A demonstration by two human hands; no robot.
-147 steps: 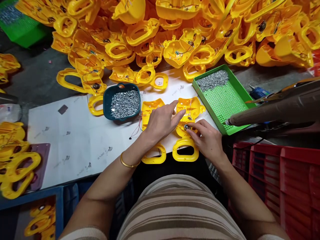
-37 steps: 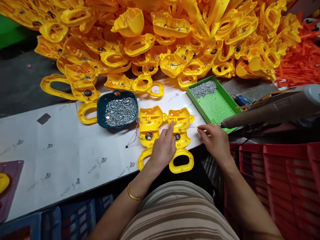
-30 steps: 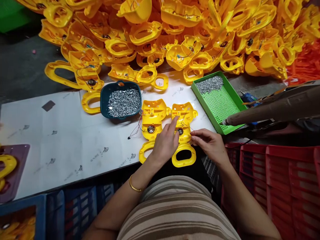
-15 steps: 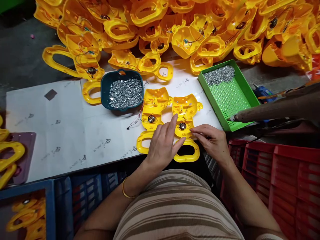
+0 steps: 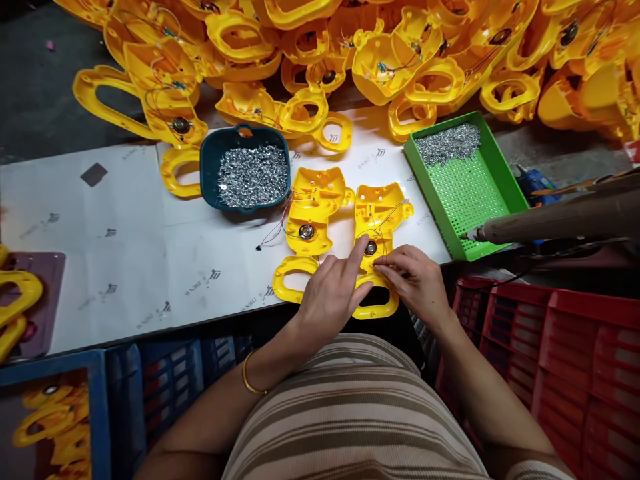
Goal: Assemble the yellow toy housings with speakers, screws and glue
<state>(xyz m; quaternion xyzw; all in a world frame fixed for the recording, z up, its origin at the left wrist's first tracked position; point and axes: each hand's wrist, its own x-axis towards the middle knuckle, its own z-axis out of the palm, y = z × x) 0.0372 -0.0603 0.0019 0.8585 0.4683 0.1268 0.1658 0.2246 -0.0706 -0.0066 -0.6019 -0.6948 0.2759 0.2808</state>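
Observation:
Two yellow plastic housing halves lie side by side on the white board before me, hollow side up. The right housing half [image 5: 380, 203] has a round speaker [image 5: 370, 248], thin wires and a looped handle. My left hand [image 5: 330, 293] is open over its left side, thumb and forefinger apart, the forefinger's tip by the speaker. At the other side my right hand [image 5: 420, 277] pinches a thin dark wire [image 5: 385, 248] just above the handle. The left housing half [image 5: 315, 193] has a speaker too, and its wire and small black plug [image 5: 259, 248] trail onto the board.
A dark teal basin [image 5: 206, 180] of small screws stands left of the housings. The green tray [image 5: 517, 200] at right holds more screws; a power screwdriver [image 5: 515, 228] juts over it. Yellow housings [image 5: 240, 40] pile up behind. Red [image 5: 595, 333] and blue crates [image 5: 97, 400] flank me.
My right hand has moved slightly left and down with the wire, nearer the handle. My left forefinger has come down towards the speaker. The view has shifted a little.

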